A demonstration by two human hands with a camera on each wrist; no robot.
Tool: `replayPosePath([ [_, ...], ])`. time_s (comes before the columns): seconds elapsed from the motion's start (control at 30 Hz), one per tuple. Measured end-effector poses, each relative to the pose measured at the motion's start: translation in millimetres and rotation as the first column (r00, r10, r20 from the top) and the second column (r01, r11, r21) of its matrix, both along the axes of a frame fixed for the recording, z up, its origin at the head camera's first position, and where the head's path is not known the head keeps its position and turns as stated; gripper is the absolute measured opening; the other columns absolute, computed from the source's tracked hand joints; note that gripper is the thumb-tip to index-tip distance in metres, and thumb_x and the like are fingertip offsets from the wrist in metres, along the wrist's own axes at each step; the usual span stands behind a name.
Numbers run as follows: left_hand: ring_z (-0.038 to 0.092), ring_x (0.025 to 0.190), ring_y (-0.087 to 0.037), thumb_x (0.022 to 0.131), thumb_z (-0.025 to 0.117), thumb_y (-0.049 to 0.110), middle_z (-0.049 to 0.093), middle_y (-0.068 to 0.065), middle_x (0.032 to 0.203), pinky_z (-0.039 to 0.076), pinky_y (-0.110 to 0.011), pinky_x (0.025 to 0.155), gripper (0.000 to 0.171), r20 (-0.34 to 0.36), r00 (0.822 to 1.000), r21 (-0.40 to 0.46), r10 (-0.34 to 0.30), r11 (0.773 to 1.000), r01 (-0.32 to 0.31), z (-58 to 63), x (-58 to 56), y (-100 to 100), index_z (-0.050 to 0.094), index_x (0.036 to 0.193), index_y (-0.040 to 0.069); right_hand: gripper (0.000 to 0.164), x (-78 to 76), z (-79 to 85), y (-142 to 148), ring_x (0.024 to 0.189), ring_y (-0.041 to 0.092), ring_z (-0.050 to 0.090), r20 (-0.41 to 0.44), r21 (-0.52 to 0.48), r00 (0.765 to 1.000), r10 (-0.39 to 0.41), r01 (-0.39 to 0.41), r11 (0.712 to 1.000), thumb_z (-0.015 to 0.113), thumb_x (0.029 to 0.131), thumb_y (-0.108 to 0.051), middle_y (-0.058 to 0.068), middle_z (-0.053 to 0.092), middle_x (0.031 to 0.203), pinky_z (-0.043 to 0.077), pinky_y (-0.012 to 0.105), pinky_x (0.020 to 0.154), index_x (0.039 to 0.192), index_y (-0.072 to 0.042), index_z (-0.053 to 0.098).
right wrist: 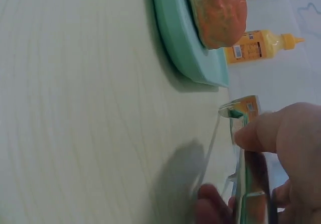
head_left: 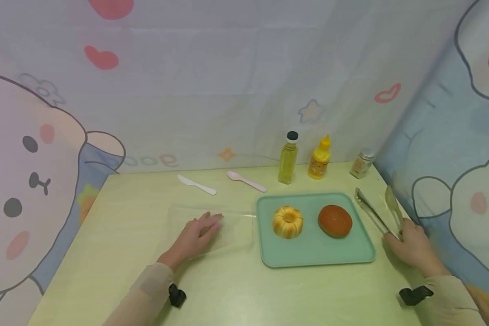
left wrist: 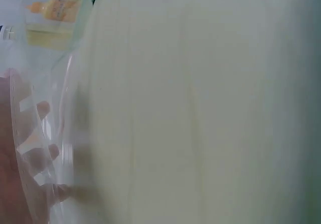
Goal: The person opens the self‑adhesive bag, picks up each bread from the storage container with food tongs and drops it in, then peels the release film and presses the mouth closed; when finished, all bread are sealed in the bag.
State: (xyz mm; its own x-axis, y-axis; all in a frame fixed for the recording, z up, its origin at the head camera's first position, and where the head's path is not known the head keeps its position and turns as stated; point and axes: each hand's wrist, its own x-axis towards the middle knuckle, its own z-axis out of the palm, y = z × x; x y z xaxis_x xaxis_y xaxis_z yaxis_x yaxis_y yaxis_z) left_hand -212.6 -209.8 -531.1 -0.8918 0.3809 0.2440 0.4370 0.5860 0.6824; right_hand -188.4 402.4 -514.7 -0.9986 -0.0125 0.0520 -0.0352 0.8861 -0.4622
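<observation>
My left hand (head_left: 193,240) rests with loosely extended fingers at a clear plastic bag (head_left: 236,235) on the table, left of a green tray (head_left: 309,252). In the left wrist view, the fingers show through the clear film (left wrist: 25,113). At the far right, my right hand (head_left: 415,249) grips metal tongs (head_left: 373,213) near their closed end. The tongs' two arms spread apart, pointing toward the back, with nothing between their tips. On the tray sit a ring-shaped golden bread (head_left: 283,230) and a brown round bun (head_left: 335,221), both left of the tongs.
Along the back stand an oil bottle (head_left: 287,164), a yellow squeeze bottle (head_left: 319,164) and a small shaker jar (head_left: 361,164). A white plastic knife (head_left: 196,184) and a pink spoon (head_left: 246,181) lie behind the bag. Printed cloth walls (head_left: 212,90) border the table.
</observation>
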Motion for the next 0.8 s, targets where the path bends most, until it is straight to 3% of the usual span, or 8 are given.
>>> replayPosePath([
  [0.07,0.043,0.147,-0.048,0.109,0.06,0.02,0.063,-0.01,0.147,0.023,-0.081,0.114,0.037,-0.002,1.0,0.01,0.0,1.0,0.0,-0.1,-0.4,0,0.065,0.144,0.008,0.069,0.3,-1.0,1,0.103,0.062,0.049,-0.004,-0.022,1.0,-0.007,0.007,1.0,0.058,0.102,-0.023,0.045,0.048,0.107,0.044,0.07,0.083,0.136,0.031,0.031],
  [0.17,0.042,0.147,-0.047,0.108,0.061,0.018,0.062,-0.01,0.147,0.023,-0.081,0.114,0.038,0.004,1.0,0.019,0.005,1.0,-0.005,0.6,-0.5,0,0.064,0.144,0.006,0.073,1.8,-1.4,2,0.102,0.063,0.051,-0.032,-0.037,0.999,-0.009,0.008,0.999,0.057,0.102,-0.023,0.047,0.048,0.109,0.045,0.071,0.082,0.14,0.032,0.026],
  [0.27,0.041,0.148,-0.047,0.109,0.06,0.018,0.06,-0.012,0.149,0.022,-0.08,0.115,0.039,0.014,1.0,0.024,0.007,1.0,-0.007,1.9,-0.2,0,0.063,0.145,0.004,0.077,4.0,1.9,3,0.097,0.06,0.059,-0.048,-0.04,0.999,-0.011,0.009,0.999,0.057,0.105,-0.03,0.047,0.054,0.109,0.049,0.067,0.077,0.142,0.03,0.027],
  [0.47,0.038,0.149,-0.048,0.11,0.058,0.019,0.057,-0.012,0.152,0.021,-0.08,0.116,0.04,0.038,0.999,0.044,0.007,0.999,-0.008,4.4,0.7,1,0.061,0.147,0.004,0.082,12.5,18.0,3,0.078,0.035,0.062,-0.036,-0.031,0.999,-0.006,0.005,1.0,0.055,0.108,-0.044,0.023,0.063,0.094,0.049,0.045,0.064,0.151,0.02,0.026],
  [0.63,0.037,0.15,-0.048,0.11,0.057,0.02,0.056,-0.01,0.153,0.021,-0.079,0.117,0.038,0.042,0.999,0.066,0.005,0.998,-0.008,4.2,1.0,1,0.063,0.146,0.006,0.072,20.1,29.2,-1,0.064,0.015,0.055,-0.128,-0.016,0.989,0.067,-0.07,0.997,0.064,0.105,-0.038,0.007,0.064,0.086,0.043,0.033,0.058,0.149,0.012,0.037],
  [0.8,0.038,0.15,-0.049,0.11,0.057,0.021,0.057,-0.011,0.153,0.022,-0.079,0.116,0.039,0.026,1.0,0.085,0.0,0.996,-0.003,2.7,1.4,0,0.063,0.145,0.005,0.057,25.8,31.3,-4,0.055,0.0,0.045,-0.223,0.017,0.958,0.181,-0.182,0.983,0.075,0.098,-0.029,-0.004,0.054,0.081,0.037,0.026,0.053,0.141,-0.002,0.05],
])
